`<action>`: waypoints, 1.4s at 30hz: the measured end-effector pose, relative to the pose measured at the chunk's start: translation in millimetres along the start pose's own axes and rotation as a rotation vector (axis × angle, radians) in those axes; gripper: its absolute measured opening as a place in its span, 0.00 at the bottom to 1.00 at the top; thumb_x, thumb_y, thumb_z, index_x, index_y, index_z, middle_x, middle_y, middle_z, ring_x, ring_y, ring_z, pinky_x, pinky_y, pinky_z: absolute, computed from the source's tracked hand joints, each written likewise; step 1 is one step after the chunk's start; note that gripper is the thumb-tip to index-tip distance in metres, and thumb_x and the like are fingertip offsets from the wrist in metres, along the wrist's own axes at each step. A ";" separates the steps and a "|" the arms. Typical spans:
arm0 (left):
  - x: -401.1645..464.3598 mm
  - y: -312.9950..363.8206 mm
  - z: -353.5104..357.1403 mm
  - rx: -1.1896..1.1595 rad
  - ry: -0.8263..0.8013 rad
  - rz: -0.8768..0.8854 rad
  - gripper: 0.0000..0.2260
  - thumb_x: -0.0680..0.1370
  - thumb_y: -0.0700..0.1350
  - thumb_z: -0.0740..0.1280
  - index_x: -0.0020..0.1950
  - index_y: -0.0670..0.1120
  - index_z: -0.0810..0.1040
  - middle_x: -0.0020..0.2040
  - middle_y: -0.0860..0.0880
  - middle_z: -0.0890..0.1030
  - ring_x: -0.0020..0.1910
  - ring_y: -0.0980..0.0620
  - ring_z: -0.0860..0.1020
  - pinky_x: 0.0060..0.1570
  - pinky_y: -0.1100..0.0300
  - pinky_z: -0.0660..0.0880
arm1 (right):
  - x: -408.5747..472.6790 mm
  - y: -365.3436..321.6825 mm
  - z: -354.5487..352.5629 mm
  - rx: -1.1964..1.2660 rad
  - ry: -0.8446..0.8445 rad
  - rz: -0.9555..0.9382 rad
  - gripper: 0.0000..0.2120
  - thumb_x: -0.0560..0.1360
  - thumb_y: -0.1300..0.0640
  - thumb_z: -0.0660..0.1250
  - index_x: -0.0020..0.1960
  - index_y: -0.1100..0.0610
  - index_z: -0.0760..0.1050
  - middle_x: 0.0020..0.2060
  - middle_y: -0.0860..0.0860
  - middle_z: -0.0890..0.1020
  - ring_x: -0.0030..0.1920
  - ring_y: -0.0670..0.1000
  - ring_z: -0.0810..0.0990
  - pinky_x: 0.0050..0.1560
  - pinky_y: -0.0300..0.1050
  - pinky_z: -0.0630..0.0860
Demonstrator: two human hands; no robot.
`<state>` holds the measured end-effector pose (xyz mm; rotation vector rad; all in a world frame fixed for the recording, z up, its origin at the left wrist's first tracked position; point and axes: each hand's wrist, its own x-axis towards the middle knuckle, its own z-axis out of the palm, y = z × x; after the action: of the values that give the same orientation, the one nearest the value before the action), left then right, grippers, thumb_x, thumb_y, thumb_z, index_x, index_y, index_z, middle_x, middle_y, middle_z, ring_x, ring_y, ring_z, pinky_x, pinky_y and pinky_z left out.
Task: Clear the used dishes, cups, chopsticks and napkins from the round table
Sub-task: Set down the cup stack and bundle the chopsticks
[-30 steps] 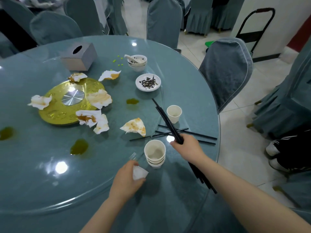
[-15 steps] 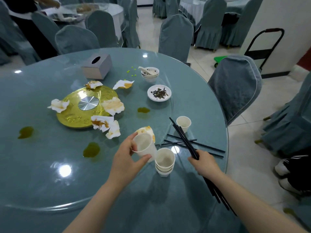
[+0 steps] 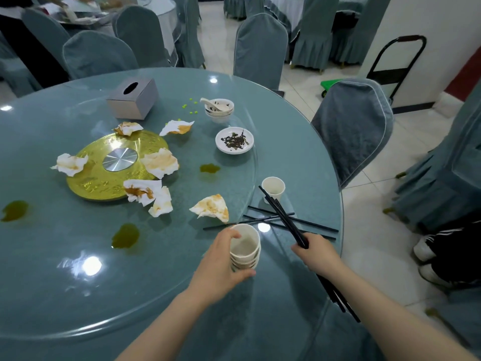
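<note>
Near the table (image 3: 78, 295) edge, the left hand (image 3: 218, 267) wraps the cup stack (image 3: 244, 252) while the right hand (image 3: 316, 254) clutches chopsticks (image 3: 283, 217); keep the stack upright and gather the lone cup (image 3: 273, 188) next.

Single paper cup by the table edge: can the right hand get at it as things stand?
Probably not freely. The right hand already grips a bundle of chopsticks, whose tips reach beside the single cup. Nothing blocks the path, but its fingers are occupied.
</note>
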<state>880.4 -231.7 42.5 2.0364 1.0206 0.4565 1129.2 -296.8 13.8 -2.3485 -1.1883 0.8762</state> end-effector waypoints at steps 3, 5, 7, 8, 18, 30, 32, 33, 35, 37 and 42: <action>-2.2 -6.0 4.2 -0.028 -0.018 -0.068 0.53 0.64 0.53 0.79 0.69 0.74 0.41 0.61 0.82 0.57 0.66 0.65 0.63 0.63 0.62 0.63 | 2.7 7.0 0.9 -0.064 0.002 -0.025 0.06 0.73 0.52 0.65 0.42 0.55 0.75 0.31 0.49 0.78 0.33 0.51 0.78 0.33 0.44 0.71; -0.8 -14.3 7.9 -0.074 0.009 -0.120 0.58 0.64 0.52 0.79 0.71 0.72 0.34 0.60 0.81 0.64 0.62 0.65 0.68 0.59 0.61 0.67 | 5.3 12.2 0.7 -0.138 0.012 -0.044 0.05 0.73 0.51 0.65 0.45 0.51 0.75 0.34 0.48 0.80 0.36 0.51 0.78 0.36 0.45 0.73; 0.3 -23.9 13.5 -0.165 -0.006 -0.149 0.58 0.63 0.52 0.78 0.72 0.69 0.34 0.60 0.78 0.68 0.61 0.71 0.69 0.56 0.70 0.67 | 8.8 17.9 0.2 -0.224 0.021 -0.065 0.05 0.74 0.50 0.65 0.48 0.49 0.74 0.38 0.48 0.81 0.40 0.52 0.79 0.40 0.47 0.76; 0.3 -27.7 16.5 -0.184 -0.032 -0.140 0.56 0.63 0.52 0.78 0.74 0.67 0.38 0.62 0.79 0.66 0.62 0.75 0.67 0.55 0.76 0.66 | 10.9 20.2 -0.3 -0.278 0.026 -0.080 0.05 0.75 0.49 0.65 0.49 0.49 0.73 0.39 0.48 0.80 0.42 0.52 0.79 0.41 0.47 0.76; -0.8 -40.5 7.0 -0.360 0.142 -0.282 0.32 0.55 0.59 0.79 0.56 0.63 0.72 0.53 0.67 0.80 0.52 0.65 0.79 0.46 0.71 0.74 | 48.8 17.1 -2.9 -0.553 0.045 -0.304 0.08 0.75 0.46 0.64 0.50 0.49 0.70 0.48 0.49 0.77 0.47 0.55 0.78 0.37 0.46 0.69; -12.6 -31.9 -39.5 -0.356 0.327 -0.367 0.34 0.55 0.57 0.78 0.57 0.47 0.76 0.49 0.51 0.83 0.49 0.54 0.82 0.47 0.60 0.78 | 101.8 -11.4 15.4 -0.540 -0.027 -0.432 0.10 0.76 0.50 0.60 0.57 0.47 0.71 0.50 0.48 0.79 0.49 0.55 0.78 0.39 0.48 0.73; -13.9 -36.9 -43.6 -0.339 0.338 -0.364 0.34 0.56 0.55 0.79 0.59 0.45 0.76 0.51 0.49 0.83 0.50 0.52 0.81 0.48 0.58 0.78 | 103.8 -13.8 17.9 -0.558 -0.019 -0.427 0.06 0.76 0.53 0.61 0.52 0.50 0.70 0.48 0.50 0.78 0.47 0.56 0.78 0.38 0.47 0.71; -14.1 -39.7 -44.6 -0.326 0.338 -0.369 0.33 0.57 0.52 0.80 0.59 0.44 0.76 0.51 0.48 0.83 0.50 0.52 0.81 0.48 0.59 0.78 | 103.2 -14.7 18.2 -0.572 -0.011 -0.429 0.05 0.75 0.54 0.61 0.51 0.51 0.70 0.48 0.50 0.78 0.46 0.56 0.78 0.37 0.47 0.70; -13.5 -45.5 -44.9 -0.297 0.332 -0.377 0.30 0.61 0.45 0.81 0.60 0.43 0.76 0.52 0.48 0.83 0.51 0.51 0.81 0.45 0.63 0.77 | 100.6 -14.5 18.8 -0.582 0.004 -0.432 0.05 0.75 0.55 0.62 0.51 0.52 0.70 0.47 0.50 0.77 0.46 0.56 0.78 0.36 0.46 0.69; -11.0 -49.6 -42.7 -0.291 0.330 -0.381 0.27 0.63 0.40 0.81 0.60 0.43 0.76 0.51 0.48 0.83 0.51 0.52 0.81 0.43 0.65 0.77 | 96.1 -11.5 17.1 -0.567 0.008 -0.432 0.05 0.75 0.55 0.62 0.50 0.52 0.70 0.47 0.50 0.77 0.47 0.56 0.78 0.36 0.46 0.67; 2.5 -46.6 -30.5 -0.338 0.302 -0.372 0.29 0.60 0.47 0.79 0.59 0.46 0.76 0.51 0.51 0.83 0.50 0.57 0.81 0.43 0.65 0.77 | 80.8 14.2 2.1 -0.576 0.013 -0.388 0.08 0.75 0.53 0.63 0.53 0.53 0.71 0.49 0.50 0.76 0.49 0.56 0.78 0.37 0.45 0.68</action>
<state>839.8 -198.0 24.7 1.4659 1.3680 0.6968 1172.7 -239.1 -25.1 -2.3780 -2.0143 0.4186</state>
